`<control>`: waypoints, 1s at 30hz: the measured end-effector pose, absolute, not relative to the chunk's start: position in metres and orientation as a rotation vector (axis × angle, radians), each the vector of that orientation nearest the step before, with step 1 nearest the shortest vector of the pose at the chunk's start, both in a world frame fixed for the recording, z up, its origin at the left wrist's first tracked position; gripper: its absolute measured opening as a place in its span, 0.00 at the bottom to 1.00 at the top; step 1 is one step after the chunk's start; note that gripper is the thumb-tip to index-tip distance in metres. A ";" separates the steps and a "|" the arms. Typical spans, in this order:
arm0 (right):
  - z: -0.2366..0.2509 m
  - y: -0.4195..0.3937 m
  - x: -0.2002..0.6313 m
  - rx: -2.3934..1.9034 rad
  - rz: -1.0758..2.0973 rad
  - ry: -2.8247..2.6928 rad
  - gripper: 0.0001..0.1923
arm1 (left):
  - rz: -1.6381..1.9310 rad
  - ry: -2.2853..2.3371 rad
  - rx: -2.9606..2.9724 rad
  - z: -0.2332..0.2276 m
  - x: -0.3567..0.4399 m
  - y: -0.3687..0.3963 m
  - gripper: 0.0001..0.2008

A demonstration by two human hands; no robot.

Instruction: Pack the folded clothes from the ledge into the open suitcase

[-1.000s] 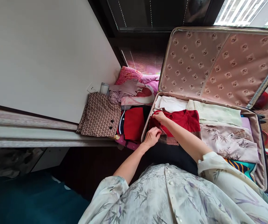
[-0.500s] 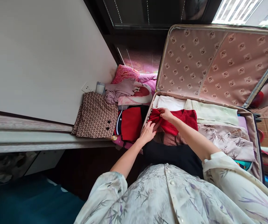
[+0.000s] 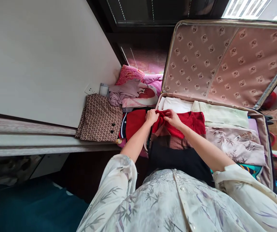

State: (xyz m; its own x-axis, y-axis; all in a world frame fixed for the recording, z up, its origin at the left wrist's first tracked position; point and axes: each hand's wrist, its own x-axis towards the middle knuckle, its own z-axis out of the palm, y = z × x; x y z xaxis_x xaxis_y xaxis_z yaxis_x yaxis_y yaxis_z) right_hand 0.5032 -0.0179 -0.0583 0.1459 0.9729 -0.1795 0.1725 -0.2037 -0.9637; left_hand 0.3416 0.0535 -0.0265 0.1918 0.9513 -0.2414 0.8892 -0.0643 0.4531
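Both your hands, left hand (image 3: 151, 116) and right hand (image 3: 172, 118), pinch the red knit top (image 3: 191, 124) in the near-full suitcase (image 3: 225, 61); red garment (image 3: 135, 124) just left remains outside.

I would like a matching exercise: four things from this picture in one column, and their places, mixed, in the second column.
Things:
1. red sweater
2. white cloth
3. patterned brown garment
4. black garment

Places:
A. outside the suitcase, by the wall
B. gripped at its edge by left hand and right hand
C. in the suitcase's near part, close to the person
D. in the suitcase's far corner, under the lid

Pairs: 1-B, 2-D, 3-A, 4-C
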 end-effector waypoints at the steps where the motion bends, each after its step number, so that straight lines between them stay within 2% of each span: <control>1: -0.060 -0.030 0.501 -1.674 1.067 -1.216 0.21 | 0.151 1.717 1.964 -0.026 0.344 0.059 0.15; 4: -0.063 -0.072 0.490 -1.945 0.968 -1.417 0.15 | 0.193 1.659 1.958 -0.025 0.348 0.069 0.13; 7: -0.059 -0.106 0.478 -1.987 0.948 -1.558 0.03 | 0.244 1.626 1.964 -0.025 0.350 0.073 0.12; 11: -0.051 -0.126 0.471 -1.891 0.774 -1.584 0.07 | 0.270 1.654 1.963 -0.028 0.351 0.069 0.11; 16: -0.065 -0.137 0.482 -2.061 0.845 -1.270 0.05 | 0.436 1.702 1.977 -0.035 0.351 0.063 0.15; 21: -0.080 -0.147 0.491 -1.997 0.825 -1.278 0.05 | 0.701 1.526 2.138 -0.044 0.344 0.051 0.16; 25: -0.084 -0.146 0.489 -1.987 0.848 -1.331 0.03 | 0.521 1.184 2.349 -0.050 0.340 0.047 0.24; 30: -0.077 -0.144 0.498 -1.954 0.871 -1.356 0.06 | 0.412 1.267 2.256 -0.049 0.352 0.066 0.33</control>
